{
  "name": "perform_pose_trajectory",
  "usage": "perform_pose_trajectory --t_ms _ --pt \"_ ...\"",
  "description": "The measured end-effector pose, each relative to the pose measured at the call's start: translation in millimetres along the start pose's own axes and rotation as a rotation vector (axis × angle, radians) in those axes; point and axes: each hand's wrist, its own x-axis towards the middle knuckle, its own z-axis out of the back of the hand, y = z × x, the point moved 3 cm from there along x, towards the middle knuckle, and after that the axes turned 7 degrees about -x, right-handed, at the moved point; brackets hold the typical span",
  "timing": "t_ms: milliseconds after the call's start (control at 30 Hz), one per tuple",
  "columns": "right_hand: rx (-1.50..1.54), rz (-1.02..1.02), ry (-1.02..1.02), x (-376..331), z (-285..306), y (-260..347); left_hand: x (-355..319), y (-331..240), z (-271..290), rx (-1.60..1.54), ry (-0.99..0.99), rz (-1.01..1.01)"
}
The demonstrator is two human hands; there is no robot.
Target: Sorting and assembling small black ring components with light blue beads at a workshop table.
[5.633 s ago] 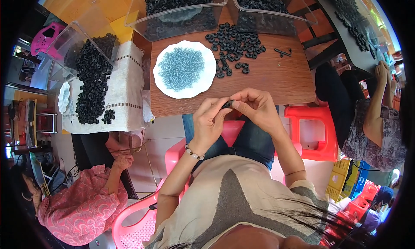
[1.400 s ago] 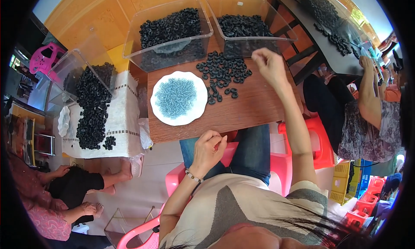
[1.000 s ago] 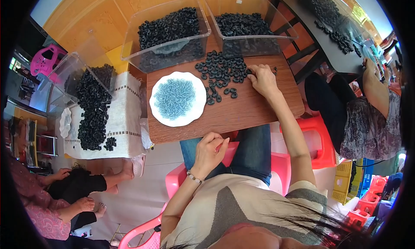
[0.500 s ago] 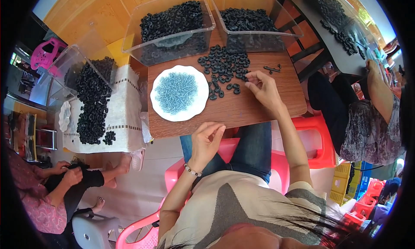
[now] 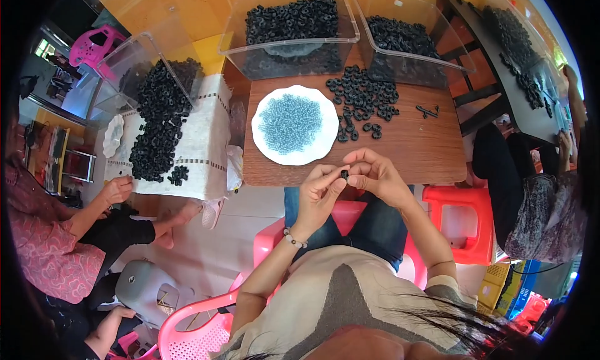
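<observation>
In front of me, past the near edge of the brown table [image 5: 281, 175], my hands meet fingertip to fingertip. A small black ring-like part [image 5: 344, 174] is pinched between them; its fine details are too small to make out. My left hand [image 5: 317, 194] grips it from one side, a beaded bracelet on that wrist. My right hand [image 5: 382, 182] grips it from the other side, fingers curled. Beyond them is a white scalloped plate [image 5: 262, 144] of tiny grey-blue beads [image 5: 290, 124]. Right of the plate lies a loose pile of black parts [image 5: 362, 92].
Two clear plastic bins [image 5: 294, 57] [image 5: 415, 66] of black parts stand at the back. Small dark rods [image 5: 427, 112] lie at the table's right. Left, a cloth-covered table [image 5: 203, 144] bears more black parts. People sit at both sides. A red stool [image 5: 459, 225] stands right.
My right hand has come from the pile back to my left hand, and a black part is now between them. The view has shifted. A person at left has moved a hand toward the cloth-covered table.
</observation>
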Motion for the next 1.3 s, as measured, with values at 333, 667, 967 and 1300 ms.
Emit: perform_pose_trajectory --t_ms 333,667,967,1300 --pt "-1.110 0.444 -0.258 60.8 -7.3 16.7 -13.2 -5.3 21.0 -0.203 -0.339 0.130" --pt "-1.267 0.391 -0.347 102.4 -29.9 -8.4 -24.7 5.8 28.4 -0.152 -0.336 0.119" --pt "-1.181 0.324 -0.366 95.6 -24.4 9.4 -14.2 -4.3 39.0 -0.097 -0.385 0.075" --pt "-0.586 0.121 0.075 71.6 -17.8 29.7 0.3 -29.4 42.3 0.267 -0.309 -0.161"
